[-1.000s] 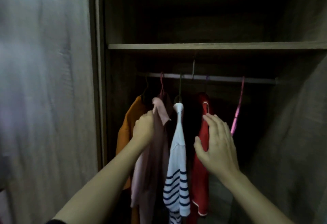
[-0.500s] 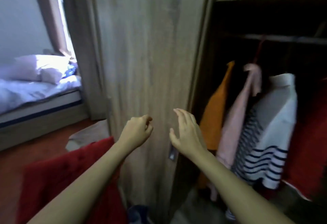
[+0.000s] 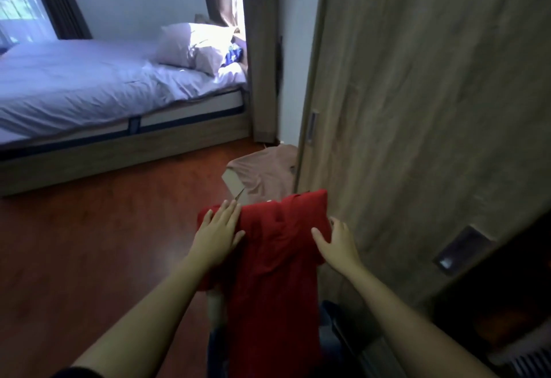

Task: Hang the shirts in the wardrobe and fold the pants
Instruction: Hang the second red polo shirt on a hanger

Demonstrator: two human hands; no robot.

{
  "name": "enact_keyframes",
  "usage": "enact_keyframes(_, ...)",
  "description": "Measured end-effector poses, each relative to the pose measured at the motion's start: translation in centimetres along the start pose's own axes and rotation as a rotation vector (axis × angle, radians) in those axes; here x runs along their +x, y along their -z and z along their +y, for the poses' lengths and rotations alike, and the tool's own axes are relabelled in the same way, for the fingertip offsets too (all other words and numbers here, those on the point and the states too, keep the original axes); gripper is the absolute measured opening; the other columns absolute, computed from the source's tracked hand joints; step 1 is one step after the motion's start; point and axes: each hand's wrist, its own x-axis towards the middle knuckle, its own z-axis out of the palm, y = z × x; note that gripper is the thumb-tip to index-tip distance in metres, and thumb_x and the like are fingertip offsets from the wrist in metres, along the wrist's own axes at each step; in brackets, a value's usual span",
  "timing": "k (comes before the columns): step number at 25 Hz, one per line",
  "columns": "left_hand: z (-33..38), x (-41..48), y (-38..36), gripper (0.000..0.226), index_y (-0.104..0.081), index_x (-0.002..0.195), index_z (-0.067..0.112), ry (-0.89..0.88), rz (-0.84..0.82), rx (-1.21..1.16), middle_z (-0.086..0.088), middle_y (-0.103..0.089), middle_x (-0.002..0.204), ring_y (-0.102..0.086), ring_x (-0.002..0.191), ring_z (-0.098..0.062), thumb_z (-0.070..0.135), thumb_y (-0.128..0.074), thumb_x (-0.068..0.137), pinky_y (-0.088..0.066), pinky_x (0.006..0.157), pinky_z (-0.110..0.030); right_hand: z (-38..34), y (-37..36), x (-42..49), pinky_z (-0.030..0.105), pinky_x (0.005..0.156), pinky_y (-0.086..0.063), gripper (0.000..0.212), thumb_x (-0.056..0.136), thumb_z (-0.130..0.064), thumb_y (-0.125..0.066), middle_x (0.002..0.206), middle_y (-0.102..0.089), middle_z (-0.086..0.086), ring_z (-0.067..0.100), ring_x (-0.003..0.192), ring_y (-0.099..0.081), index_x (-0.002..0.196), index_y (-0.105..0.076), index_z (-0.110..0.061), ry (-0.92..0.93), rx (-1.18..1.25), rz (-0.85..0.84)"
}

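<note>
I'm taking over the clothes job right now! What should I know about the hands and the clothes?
Left hand: open, flat on the red garment.
Right hand: at that garment's right edge; grip unclear.
The red garment hangs draped beside the wardrobe door; a pink garment lies behind it.
Done: nothing hung or folded shows from here.
Left: both garments need hanging or folding.

Red garment [image 3: 277, 258]: lower end cut off by bottom edge; whatever supports it is hidden. Right hand [image 3: 335, 243]: fingertips past cloth's edge, grip unclear. Pink garment [image 3: 265, 175] partly behind wardrobe door [image 3: 417, 109]. Wardrobe interior [image 3: 507, 303] too dark to read. Blue thing [image 3: 234, 54] on bed [image 3: 89, 88]: too small to tell.
</note>
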Motion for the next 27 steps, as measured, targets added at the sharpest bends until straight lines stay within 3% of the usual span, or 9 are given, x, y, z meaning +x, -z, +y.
enact_keyframes(4,-0.5,0.2,-2.6,0.061,-0.049,0.132,0.004,-0.029,0.081,0.013,-0.013,-0.053,0.137,-0.048,0.128,-0.027,0.042,-0.034,0.087,-0.042,0.097,-0.053,-0.8,-3.0,3.3,0.042,0.107,-0.034,0.053,0.092,-0.033,-0.053,0.13,-0.049,0.022,0.033,0.123,-0.046,0.129,-0.045,0.003,-0.027,0.095,0.187)
enact_keyframes(8,-0.4,0.8,-3.8,0.06,-0.037,0.135,0.007,-0.033,0.207,0.013,-0.011,-0.052,0.138,-0.035,0.132,-0.022,0.043,-0.035,0.088,-0.04,0.099,-0.052,-3.8,-3.2,9.3,0.042,0.106,-0.03,0.051,0.088,-0.03,-0.056,0.131,-0.046,0.026,0.039,0.123,-0.043,0.125,-0.049,0.005,0.141,-0.016,0.301)
enact_keyframes(10,-0.3,0.9,-4.2,0.059,-0.034,0.136,0.008,-0.028,0.242,0.028,-0.011,-0.051,0.138,-0.031,0.132,-0.021,0.043,-0.034,0.089,-0.04,0.1,-0.051,-5.8,-3.1,12.2,0.04,0.107,-0.028,0.06,0.086,-0.033,-0.061,0.135,-0.041,0.026,0.04,0.126,-0.038,0.13,-0.044,0.004,0.134,-0.147,0.143)
enact_keyframes(13,-0.5,1.1,-5.2,0.056,-0.034,0.137,0.008,-0.049,0.329,0.06,-0.011,-0.051,0.139,-0.032,0.133,-0.022,0.041,-0.031,0.093,-0.04,0.1,-0.049,-7.9,-3.8,15.5,0.037,0.101,-0.038,0.079,0.079,-0.052,-0.061,0.138,-0.043,0.022,0.036,0.126,-0.043,0.135,-0.039,0.0,-0.067,-0.485,-0.283)
enact_keyframes(16,-0.8,1.2,-5.9,0.055,-0.033,0.138,0.009,-0.044,0.38,0.062,-0.011,-0.05,0.14,-0.031,0.133,-0.022,0.043,-0.013,0.1,-0.033,0.106,-0.047,-9.2,-4.9,16.5,0.035,0.097,-0.047,0.07,0.076,-0.042,-0.06,0.136,-0.048,0.017,0.031,0.12,-0.053,0.131,-0.047,-0.002,-0.228,-0.728,-0.504)
enact_keyframes(19,-0.9,1.3,-6.2,0.055,-0.033,0.138,0.008,-0.041,0.408,0.114,-0.011,-0.05,0.14,-0.031,0.133,-0.022,0.044,-0.018,0.099,-0.033,0.106,-0.046,-9.7,-4.6,16.6,0.037,0.095,-0.046,0.048,0.084,-0.022,-0.056,0.132,-0.05,0.018,0.033,0.121,-0.051,0.127,-0.051,-0.003,-0.101,-0.783,-0.322)
enact_keyframes(23,-0.1,0.9,-4.9,0.063,-0.045,0.133,0.007,-0.022,0.343,0.075,-0.013,-0.054,0.135,-0.04,0.131,-0.027,0.049,-0.033,0.088,-0.031,0.107,-0.05,-9.8,-1.1,14.6,0.037,0.089,-0.042,0.034,0.082,-0.012,-0.053,0.117,-0.058,0.02,0.037,0.109,-0.055,0.115,-0.056,-0.001,0.209,-0.372,0.091)
enact_keyframes(25,1.9,1.3,-2.3,0.059,-0.06,0.12,0.009,0.09,0.396,-0.084,-0.011,-0.065,0.12,-0.057,0.117,-0.03,0.051,-0.034,0.088,-0.043,0.096,-0.054,-9.5,1.4,12.6,0.034,0.089,-0.042,0.041,0.079,-0.012,-0.057,0.119,-0.06,0.015,0.031,0.109,-0.056,0.119,-0.055,-0.005,0.351,-0.232,0.135)
enact_keyframes(27,4.6,2.6,2.5,0.05,-0.063,0.113,0.012,0.152,0.512,-0.388,-0.007,-0.067,0.111,-0.061,0.104,-0.027,0.046,-0.035,0.089,-0.047,0.088,-0.046,-9.5,4.1,9.8,0.027,0.085,-0.041,0.044,0.076,-0.011,-0.059,0.116,-0.061,0.009,0.024,0.105,-0.058,0.119,-0.056,-0.009,0.464,-0.14,0.175)
